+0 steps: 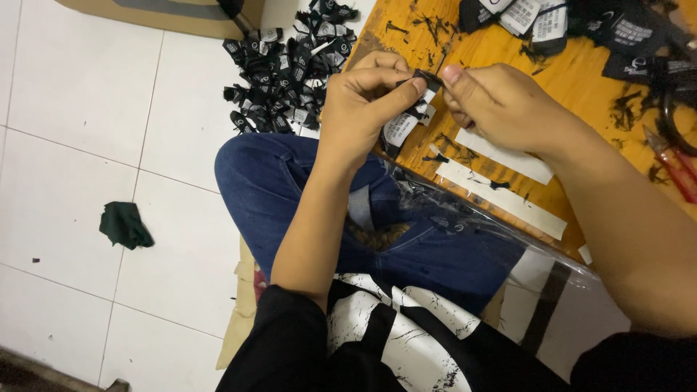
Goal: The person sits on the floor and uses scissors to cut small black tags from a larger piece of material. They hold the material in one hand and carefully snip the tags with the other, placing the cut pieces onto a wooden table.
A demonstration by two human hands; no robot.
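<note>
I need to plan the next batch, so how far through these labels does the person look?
A large heap of black fabric labels lies on the white tile floor, apparently finished. Both hands, left and right, pinch one black label now. More black labels wait on the orange wooden table, a smaller pile.

Both forearms rise from six o'clock toward twelve. The left hand (363,101) curls, thumb pressed to bent fingers (377,78). The right hand (501,105) meets it from three o'clock, thumb tip nearly touching the left's, pinching closed.
</note>
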